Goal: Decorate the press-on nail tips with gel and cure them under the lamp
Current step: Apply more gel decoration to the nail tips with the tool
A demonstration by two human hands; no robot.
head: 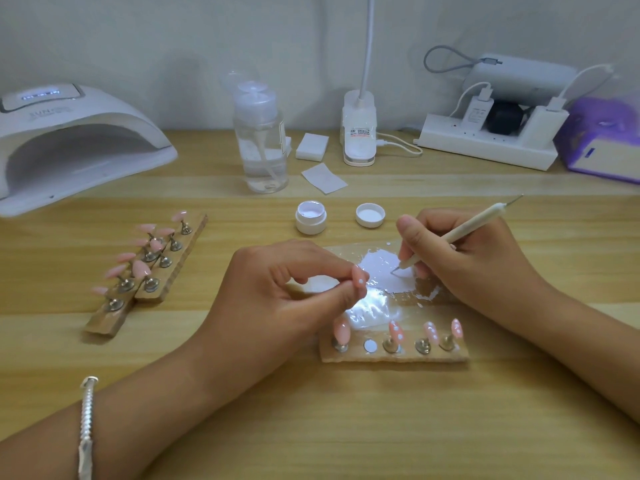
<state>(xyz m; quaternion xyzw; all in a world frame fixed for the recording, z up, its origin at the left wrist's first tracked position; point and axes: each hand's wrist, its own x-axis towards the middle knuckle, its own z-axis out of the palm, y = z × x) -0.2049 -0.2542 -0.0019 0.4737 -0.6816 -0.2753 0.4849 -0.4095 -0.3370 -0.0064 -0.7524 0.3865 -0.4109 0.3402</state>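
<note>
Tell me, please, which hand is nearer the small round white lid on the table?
Right. The right hand sits just right of the small round white lid; the left hand is farther off, toward the camera and leftward.

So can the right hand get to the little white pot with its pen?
Probably yes. The right hand grips the pen, and the open pot stands close by. Only its flat lid lies between them, low enough to pass over.
</note>
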